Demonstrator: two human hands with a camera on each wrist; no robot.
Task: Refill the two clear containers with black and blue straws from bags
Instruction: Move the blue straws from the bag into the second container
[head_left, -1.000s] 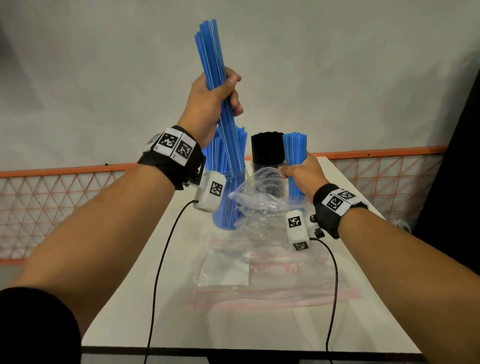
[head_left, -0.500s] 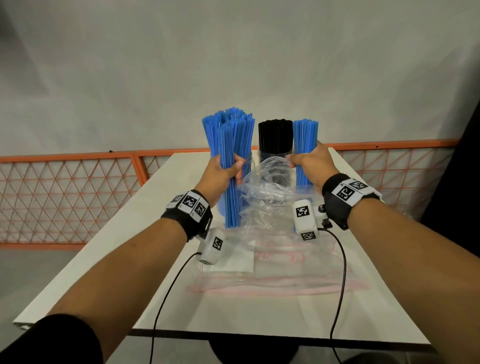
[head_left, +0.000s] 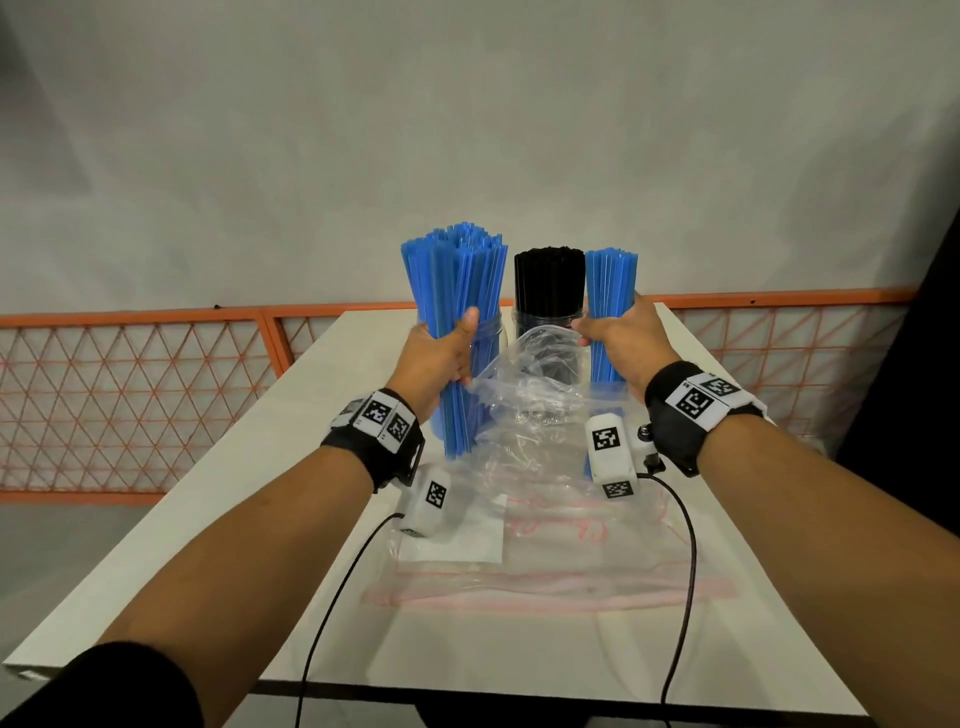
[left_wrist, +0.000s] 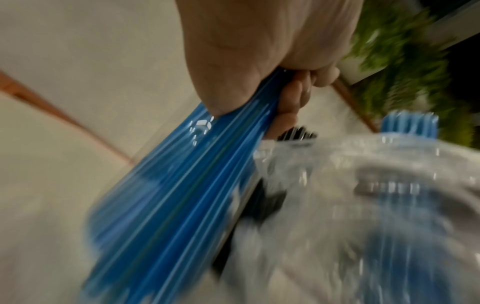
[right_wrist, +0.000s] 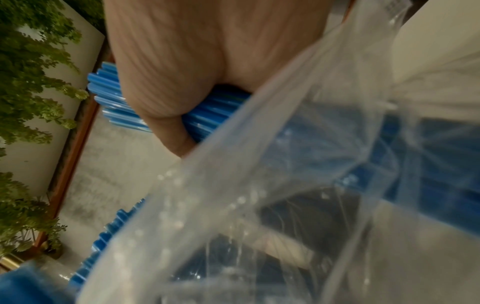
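Observation:
My left hand (head_left: 448, 354) grips a thick bundle of blue straws (head_left: 457, 291) upright at the left clear container (head_left: 492, 338); whether their lower ends are inside it I cannot tell. In the left wrist view my left hand (left_wrist: 259, 51) curls round the blue straws (left_wrist: 182, 185). A second clear container (head_left: 545, 322) behind holds black straws (head_left: 548, 280). My right hand (head_left: 615, 335) grips another blue straw bundle (head_left: 611, 291) standing in a crumpled clear bag (head_left: 530, 400). The right wrist view shows that hand (right_wrist: 194, 61) round the blue straws (right_wrist: 215, 111) and the bag (right_wrist: 285, 164).
Flat clear bags with pink zip strips (head_left: 550, 587) lie on the white table (head_left: 260, 519) in front of my wrists. Two black cables hang over the table's near edge. An orange mesh fence (head_left: 130, 395) runs behind the table.
My left hand has come down from high above the containers, bringing its blue straws level with the left container. The right hand has kept its grip in place.

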